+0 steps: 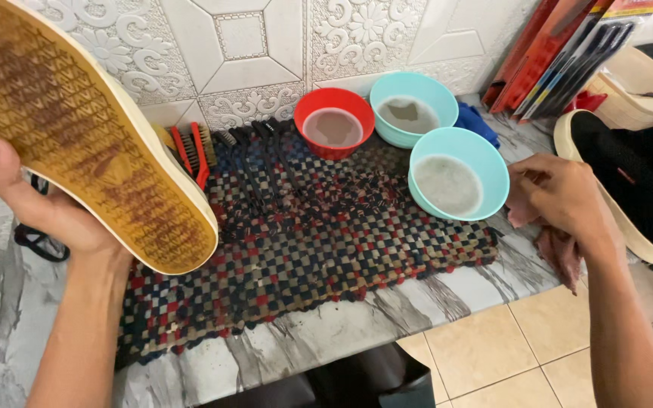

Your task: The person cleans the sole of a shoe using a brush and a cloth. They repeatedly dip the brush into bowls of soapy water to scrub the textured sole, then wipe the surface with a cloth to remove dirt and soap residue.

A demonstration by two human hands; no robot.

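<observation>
We see the left hand [43, 208] closed around a shoe [85, 128], held up at the left with its worn yellowish sole turned toward us, above the marble surface [326, 332]. The right hand [564, 200] pinches a pinkish cloth [557, 245] just beside the nearest turquoise bowl [459, 183], fingers curled onto the fabric. A checkered woven mat [319, 249] covers the surface; on it stand that bowl, a second turquoise bowl [413, 108] and a red bowl [334, 121], all holding cloudy liquid. Several brushes [224, 155] lie along the mat's far edge by the tiled wall. Another dark shoe [629, 181] lies at the right.
</observation>
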